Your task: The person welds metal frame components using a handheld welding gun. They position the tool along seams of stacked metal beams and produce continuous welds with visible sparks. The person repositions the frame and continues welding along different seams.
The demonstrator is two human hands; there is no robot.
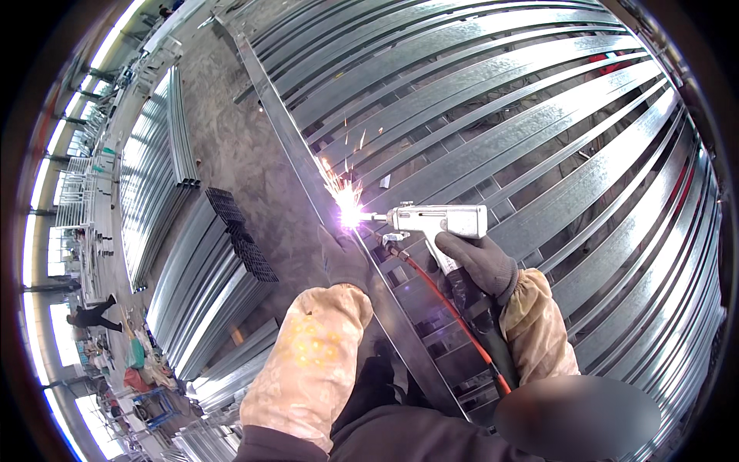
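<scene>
My right hand [483, 266], in a dark glove, is wrapped around the grip of a silver-white welding gun [443, 220]. The gun's nozzle points left at a steel rail [289, 142], where a bright violet-white arc throws orange sparks upward. Just below the glare, my gloved left hand [346, 260] is closed over the same rail, its fingertips partly lost in the light. From the gun, a black cable and an orange-red hose [440, 289] run down past my right forearm. Tan protective sleeves cover both forearms.
Long galvanized steel bars [493, 165] lie side by side across the right, with gaps between them. Bundled steel tubes [204, 296] are stacked on the floor at left. Farther left, a person in dark clothes [94, 316] stands near a blue metal frame [156, 408].
</scene>
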